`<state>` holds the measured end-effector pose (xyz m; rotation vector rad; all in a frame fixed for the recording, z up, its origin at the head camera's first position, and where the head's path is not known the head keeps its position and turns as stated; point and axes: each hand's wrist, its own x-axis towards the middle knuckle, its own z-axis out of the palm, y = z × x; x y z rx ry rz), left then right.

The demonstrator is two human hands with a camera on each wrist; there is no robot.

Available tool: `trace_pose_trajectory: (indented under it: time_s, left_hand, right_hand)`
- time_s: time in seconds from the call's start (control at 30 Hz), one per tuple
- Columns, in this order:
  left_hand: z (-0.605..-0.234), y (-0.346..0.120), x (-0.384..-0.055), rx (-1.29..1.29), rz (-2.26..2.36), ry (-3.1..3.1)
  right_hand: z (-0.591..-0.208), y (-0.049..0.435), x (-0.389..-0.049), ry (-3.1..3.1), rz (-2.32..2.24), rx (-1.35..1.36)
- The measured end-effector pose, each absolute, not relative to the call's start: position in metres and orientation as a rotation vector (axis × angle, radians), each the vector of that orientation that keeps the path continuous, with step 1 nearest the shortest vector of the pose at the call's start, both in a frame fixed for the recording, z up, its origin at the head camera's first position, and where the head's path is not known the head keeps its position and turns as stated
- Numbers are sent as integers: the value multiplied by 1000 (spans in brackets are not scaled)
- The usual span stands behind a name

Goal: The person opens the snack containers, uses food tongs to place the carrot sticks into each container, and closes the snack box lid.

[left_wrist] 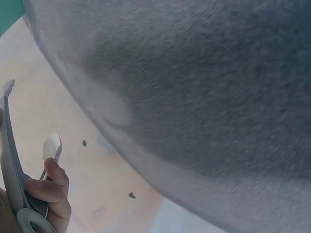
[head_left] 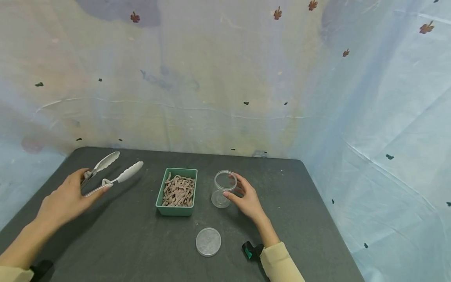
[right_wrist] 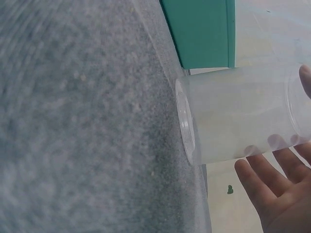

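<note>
Over the table's left side, my left hand (head_left: 67, 196) grips a pair of metal tongs (head_left: 131, 171), whose two white scalloped tips are spread apart. In the left wrist view the fingers (left_wrist: 54, 191) wrap the tongs' arms near the ring end. My right hand (head_left: 248, 199) holds a clear plastic jar (right_wrist: 238, 116) near its open rim, thumb on one side and fingertips on the other. The jar stands upright on the table, with nothing seen inside. Between the hands sits a green rectangular tub (head_left: 176, 212) filled with brownish-grey, worm-like strips (head_left: 179, 190).
A round clear lid (head_left: 208, 242) lies flat on the dark table (head_left: 141, 250), nearer me than the jar. Pale sheeting (head_left: 211, 78) with small leaf marks hangs behind the table and along its right side.
</note>
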<state>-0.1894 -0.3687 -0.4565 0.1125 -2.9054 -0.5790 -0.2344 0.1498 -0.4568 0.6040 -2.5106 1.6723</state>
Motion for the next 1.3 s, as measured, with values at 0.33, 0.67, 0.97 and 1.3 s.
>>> trace_pose_trajectory:
  time_s: [0.33, 0.67, 0.97, 1.3]
  left_hand:
    - [-438, -356, -191, -47, -611, -2862]
    - [-421, -341, -186, -232, -635, -2862]
    - [-404, -319, -182, -365, -535, -2882]
    - [-392, -300, -185, -463, -434, -2986]
  right_hand:
    - [-460, 151, -236, -2509, 1688, 598]
    - [-458, 150, -235, -2506, 1666, 616]
    - [-490, 153, -255, -2522, 1659, 550]
    - [-495, 157, -256, -2493, 1646, 582]
